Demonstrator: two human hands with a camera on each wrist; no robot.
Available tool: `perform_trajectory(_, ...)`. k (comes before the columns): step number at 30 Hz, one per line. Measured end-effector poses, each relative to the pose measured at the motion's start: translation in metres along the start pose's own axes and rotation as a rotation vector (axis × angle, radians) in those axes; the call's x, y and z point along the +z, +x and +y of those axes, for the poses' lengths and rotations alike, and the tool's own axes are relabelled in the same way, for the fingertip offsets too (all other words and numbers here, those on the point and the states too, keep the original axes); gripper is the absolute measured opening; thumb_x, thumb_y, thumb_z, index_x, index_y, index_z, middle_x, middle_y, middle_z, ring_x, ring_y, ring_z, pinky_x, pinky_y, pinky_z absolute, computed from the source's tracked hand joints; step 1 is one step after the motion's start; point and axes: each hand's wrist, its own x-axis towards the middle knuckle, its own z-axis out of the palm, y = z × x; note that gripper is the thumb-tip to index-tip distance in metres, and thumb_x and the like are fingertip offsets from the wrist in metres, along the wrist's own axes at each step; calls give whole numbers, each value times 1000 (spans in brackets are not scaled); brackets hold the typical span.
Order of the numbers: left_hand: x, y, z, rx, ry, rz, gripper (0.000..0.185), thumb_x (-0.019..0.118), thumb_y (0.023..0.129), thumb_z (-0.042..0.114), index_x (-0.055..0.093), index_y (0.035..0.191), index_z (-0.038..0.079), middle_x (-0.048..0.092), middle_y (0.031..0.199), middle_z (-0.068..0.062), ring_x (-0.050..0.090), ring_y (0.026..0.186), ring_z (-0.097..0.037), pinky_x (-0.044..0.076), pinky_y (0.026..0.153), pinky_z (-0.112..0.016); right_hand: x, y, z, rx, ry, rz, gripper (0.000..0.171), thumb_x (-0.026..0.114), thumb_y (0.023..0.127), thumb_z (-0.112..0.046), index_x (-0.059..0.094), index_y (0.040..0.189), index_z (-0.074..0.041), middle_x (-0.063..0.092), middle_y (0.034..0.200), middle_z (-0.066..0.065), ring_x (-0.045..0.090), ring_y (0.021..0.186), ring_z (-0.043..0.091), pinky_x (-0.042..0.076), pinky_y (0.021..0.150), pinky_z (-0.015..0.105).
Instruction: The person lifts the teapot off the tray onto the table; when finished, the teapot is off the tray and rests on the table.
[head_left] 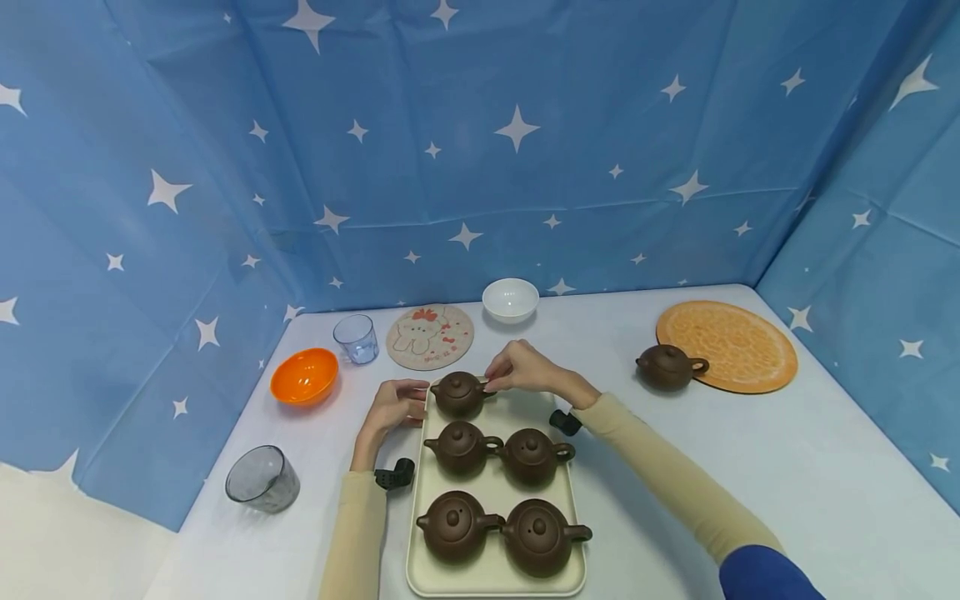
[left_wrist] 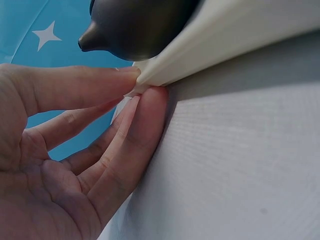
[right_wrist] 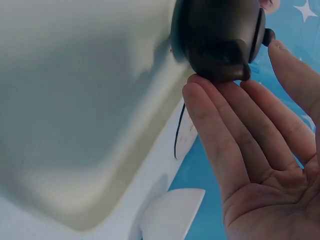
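A cream tray [head_left: 525,492] bears several dark brown teapots, one of them a small teapot [head_left: 459,395] at its far left corner. My left hand [head_left: 395,404] pinches the tray's left rim there; in the left wrist view its thumb lies over the rim and a finger beneath. My right hand [head_left: 522,367] holds the small teapot at its handle side. In the right wrist view, fingertips touch the handle [right_wrist: 225,62] and the thumb is by the lid knob [right_wrist: 269,37]. Nearer me stand two middle teapots [head_left: 461,448] and two larger teapots [head_left: 538,537].
Left of the tray are a grey glass [head_left: 263,480], an orange bowl [head_left: 304,377] and a blue glass [head_left: 356,339]. Behind it lie a round rabbit mat [head_left: 431,337] and a white bowl [head_left: 511,301]. At right, another teapot [head_left: 666,368] overlaps an orange mat [head_left: 742,346].
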Motion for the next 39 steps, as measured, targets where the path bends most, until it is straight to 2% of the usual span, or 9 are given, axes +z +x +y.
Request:
perform_trajectory(6,0,-2,1,5,-11,-9,54,58,68,-17,58,122,-11,62,103,-23,61,70,-16,60,59,-34,10,7,3,101,-25,-9,17,78,78,-10,75,90,1,74,82,10,71,73,13,58,65,20)
perform_trajectory(10,-1,-1,0,3,-21,-12,55,58,68,-17,58,122,-11,62,103,-23,61,71,-16,60,59,-34,14,10,6,121,-32,-13,16,78,78,-10,76,90,0,74,80,8,70,71,10,57,64,19)
perform_trajectory(23,-1,0,0,-5,-10,-4,53,58,69,-17,59,122,-10,63,102,-23,62,74,-17,60,60,-34,16,9,-2,201,-17,37,11,78,77,-6,76,86,1,73,77,10,70,64,13,58,57,22)
perform_trajectory(31,-1,0,-1,-1,-3,-4,53,58,69,-17,59,122,-10,63,102,-23,62,74,-18,60,60,-34,16,10,-3,219,-19,35,10,77,78,-5,76,86,1,73,76,10,71,65,20,58,56,22)
perform_trajectory(39,-1,1,-2,-13,-14,-6,54,58,69,-18,59,123,-9,62,103,-21,62,74,-17,60,61,-34,16,10,-2,164,-56,63,7,77,77,-4,77,82,0,73,74,10,70,62,17,57,54,21)
